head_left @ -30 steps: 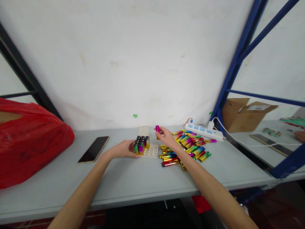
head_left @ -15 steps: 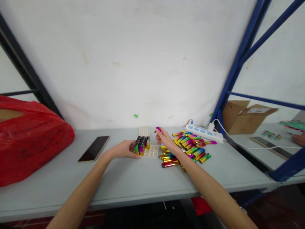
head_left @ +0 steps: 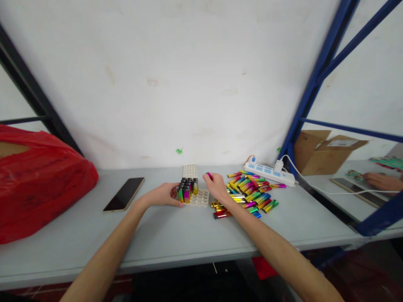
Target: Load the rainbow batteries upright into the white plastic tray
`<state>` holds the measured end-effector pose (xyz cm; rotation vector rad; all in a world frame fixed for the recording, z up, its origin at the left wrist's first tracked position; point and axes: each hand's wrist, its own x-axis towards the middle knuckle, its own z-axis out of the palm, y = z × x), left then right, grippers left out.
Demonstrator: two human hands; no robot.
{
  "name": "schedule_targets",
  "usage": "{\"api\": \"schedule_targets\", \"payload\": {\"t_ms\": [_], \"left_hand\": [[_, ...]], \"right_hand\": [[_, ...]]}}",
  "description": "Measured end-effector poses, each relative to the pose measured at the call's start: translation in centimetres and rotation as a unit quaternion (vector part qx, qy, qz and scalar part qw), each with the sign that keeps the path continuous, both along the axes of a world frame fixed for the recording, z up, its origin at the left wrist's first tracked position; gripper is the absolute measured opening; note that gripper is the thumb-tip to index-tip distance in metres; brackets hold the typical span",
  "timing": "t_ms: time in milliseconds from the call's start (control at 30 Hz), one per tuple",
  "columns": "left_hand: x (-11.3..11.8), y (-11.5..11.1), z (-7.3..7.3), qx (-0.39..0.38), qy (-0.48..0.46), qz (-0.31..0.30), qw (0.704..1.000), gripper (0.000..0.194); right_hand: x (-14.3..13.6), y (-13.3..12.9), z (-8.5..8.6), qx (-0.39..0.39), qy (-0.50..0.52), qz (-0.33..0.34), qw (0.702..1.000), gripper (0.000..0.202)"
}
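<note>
A cream tray with round pockets (head_left: 201,198) lies mid-table, with several shiny rainbow-coloured lighters (head_left: 186,193) standing upright in its left part, black tops up. Curled about the left side of that tray is my left hand (head_left: 166,194), thumb at the front and fingers partly hidden behind the lighters. My right hand (head_left: 215,185) is closed in a pinch above the tray's right end. A purple-tinted lighter (head_left: 209,175) shows at its fingertips, mostly covered by the fingers. Loose lighters (head_left: 252,191) lie heaped to the right, some behind my right forearm.
Another pocketed tray (head_left: 190,170) lies behind, near the wall. A phone (head_left: 124,195) is at left, beside a red plastic bag (head_left: 44,180). A white power strip (head_left: 267,173) with a cable sits back right. Beyond the blue frame are a cardboard box (head_left: 325,153) and another person's hand (head_left: 382,181).
My right hand has turned and moved slightly lower, still pinching the lighter. My left hand stays at the tray. At far right, the other person's hand has come further into view.
</note>
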<state>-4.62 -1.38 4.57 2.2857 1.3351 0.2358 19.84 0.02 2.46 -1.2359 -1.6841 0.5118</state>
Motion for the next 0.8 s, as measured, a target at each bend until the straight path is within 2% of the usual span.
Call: {"api": "schedule_targets", "payload": {"t_ms": [300,500,600,800], "left_hand": [[-0.1,0.15,-0.15,0.008,0.013,0.002,1.0,0.064],[-0.1,0.11,-0.02,0.009,0.02,0.004,1.0,0.065],[-0.03,-0.06,0.19,0.006,0.017,0.001,1.0,0.065],[0.01,-0.15,0.16,-0.001,-0.004,-0.01,1.0,0.065]], "right_hand": [[0.43,-0.13,0.43,0.036,-0.014,0.026,0.999,0.051],[0.35,-0.01,0.44,0.034,-0.018,0.002,0.999,0.039],[0.38,0.13,0.31,0.042,-0.016,0.0,0.999,0.04],[0.73,-0.21,0.58,0.047,-0.053,0.073,0.995,0.035]]}}
